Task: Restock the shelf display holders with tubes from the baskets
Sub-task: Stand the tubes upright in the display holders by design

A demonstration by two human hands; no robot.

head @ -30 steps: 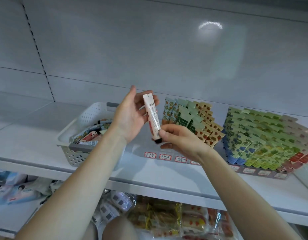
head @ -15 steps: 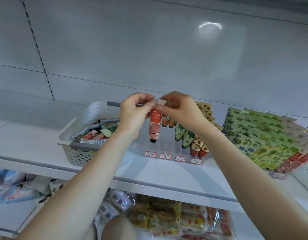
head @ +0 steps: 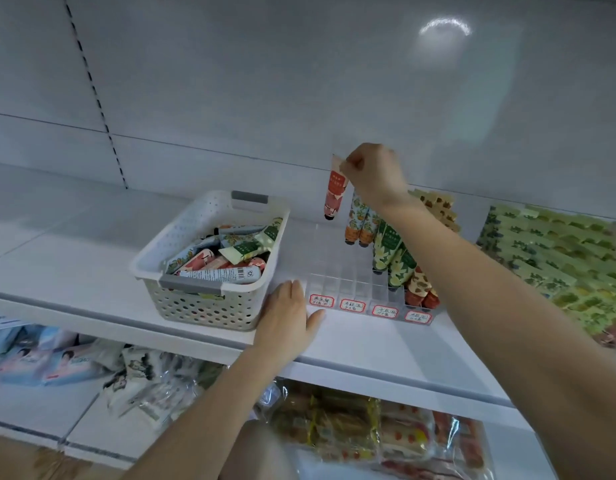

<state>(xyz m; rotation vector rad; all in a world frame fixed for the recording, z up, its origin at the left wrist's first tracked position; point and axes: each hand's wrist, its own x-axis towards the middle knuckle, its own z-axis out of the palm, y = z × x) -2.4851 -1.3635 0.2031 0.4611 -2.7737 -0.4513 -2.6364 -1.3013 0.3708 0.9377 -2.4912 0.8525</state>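
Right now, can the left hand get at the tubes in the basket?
Probably yes. The left hand lies open on the shelf beside the basket, whose open top leaves the tubes exposed; the right hand, pinching a red tube, is over the holder.

A tally, kind by kind.
One white basket [head: 202,306] sat at nine o'clock from one clear display holder [head: 337,271], whose front edge carried four red-framed labels [head: 352,304]. Two orange-patterned tubes [head: 358,223] stood at the holder's twelve o'clock and two red-brown tubes [head: 417,289] at its four o'clock; the green tubes [head: 386,244] between were partly hidden, and the heaped tubes [head: 216,263] in the basket could not be counted. One pink tube [head: 334,192] hung in the right hand [head: 372,174]; the left hand [head: 286,317] made two hands.
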